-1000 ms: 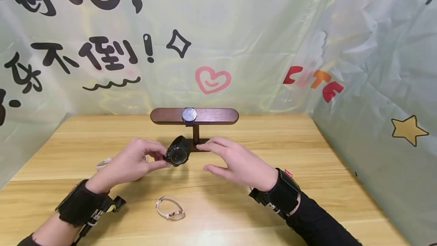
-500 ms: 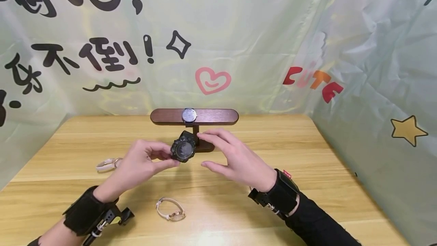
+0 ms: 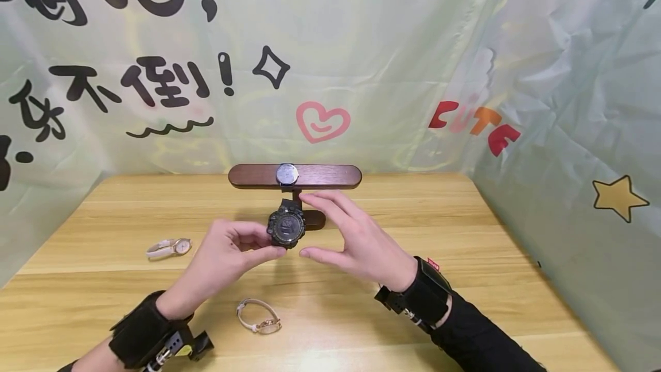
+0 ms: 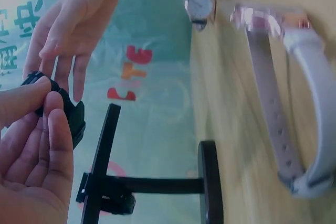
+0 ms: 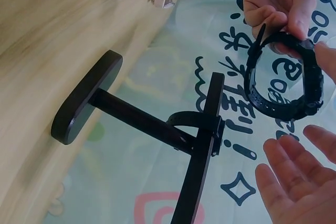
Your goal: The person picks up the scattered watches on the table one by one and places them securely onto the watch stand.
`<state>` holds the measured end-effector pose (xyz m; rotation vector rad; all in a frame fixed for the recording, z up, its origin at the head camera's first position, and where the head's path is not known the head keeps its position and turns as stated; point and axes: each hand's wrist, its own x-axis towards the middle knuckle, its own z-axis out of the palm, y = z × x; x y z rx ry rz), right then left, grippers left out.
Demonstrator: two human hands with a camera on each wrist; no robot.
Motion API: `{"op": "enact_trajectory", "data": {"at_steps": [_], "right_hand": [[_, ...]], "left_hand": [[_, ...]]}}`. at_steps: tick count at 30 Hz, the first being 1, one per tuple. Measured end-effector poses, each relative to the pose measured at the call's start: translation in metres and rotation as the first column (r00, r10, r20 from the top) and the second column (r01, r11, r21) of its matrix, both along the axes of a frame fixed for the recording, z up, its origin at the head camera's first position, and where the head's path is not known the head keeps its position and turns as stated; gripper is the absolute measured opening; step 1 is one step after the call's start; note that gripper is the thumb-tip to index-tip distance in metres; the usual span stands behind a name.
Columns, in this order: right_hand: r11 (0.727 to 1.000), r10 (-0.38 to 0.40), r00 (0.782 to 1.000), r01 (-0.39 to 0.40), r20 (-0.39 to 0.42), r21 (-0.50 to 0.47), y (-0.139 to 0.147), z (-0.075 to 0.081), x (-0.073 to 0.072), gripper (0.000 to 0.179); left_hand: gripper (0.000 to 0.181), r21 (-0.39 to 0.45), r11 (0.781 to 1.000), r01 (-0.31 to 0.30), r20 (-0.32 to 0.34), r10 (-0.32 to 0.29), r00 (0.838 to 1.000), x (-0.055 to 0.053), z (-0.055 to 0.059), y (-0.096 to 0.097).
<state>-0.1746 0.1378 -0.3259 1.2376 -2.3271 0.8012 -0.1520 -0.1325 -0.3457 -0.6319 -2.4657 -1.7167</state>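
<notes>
A person's left hand point(image 3: 227, 251) is pinching a chunky black digital wristwatch point(image 3: 287, 228) with a round case and a dark looped strap, thumb and fingers clamped on the left side of its case. The watch is hanging above the pale wooden table point(image 3: 413, 303), just on the near side of a dark brown wooden T-shaped stand point(image 3: 330, 176). The right hand point(image 3: 356, 240) is hovering to the right of the watch, thumb and fingers well apart; whether a fingertip is touching it, one cannot tell. On the stand's bar, left of centre, a slim round-faced watch with a dark band point(image 3: 287, 174) is resting. Two pale-strapped watches with rose-gold cases are lying on the table, one to the far left point(image 3: 182, 246), one nearer the middle point(image 3: 268, 326).

The step in hand seems to be presenting the black watch to both hands; the next move probably calls for a right-hand grip on its free side.
</notes>
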Motion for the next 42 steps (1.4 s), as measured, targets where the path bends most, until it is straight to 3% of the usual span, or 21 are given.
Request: {"op": "enact_trajectory", "data": {"at_steps": [6, 15, 29, 42], "right_hand": [[1.000, 0.020, 1.000, -0.020, 0.007, 0.003, -0.001, 0.000, 0.000, 0.079], [0.997, 0.069, 0.998, -0.070, -0.011, -0.017, -0.002, -0.002, -0.002, 0.073], [0.994, 0.099, 0.994, -0.097, 0.044, -0.046, -0.004, -0.005, -0.005, 0.074], [0.993, 0.102, 0.991, -0.097, 0.082, -0.063, -0.003, -0.004, -0.004, 0.072]], "left_hand": [[0.010, 0.008, 1.000, -0.006, 0.014, 0.006, 1.000, 0.003, -0.001, 0.006], [0.010, 0.059, 0.996, 0.063, 0.058, -0.067, 0.996, 0.004, -0.005, 0.010], [0.013, 0.077, 0.987, 0.143, 0.127, -0.152, 0.980, 0.006, -0.010, 0.014], [0.018, 0.130, 0.969, 0.209, 0.130, -0.226, 0.965, 0.005, -0.013, 0.013]]}}
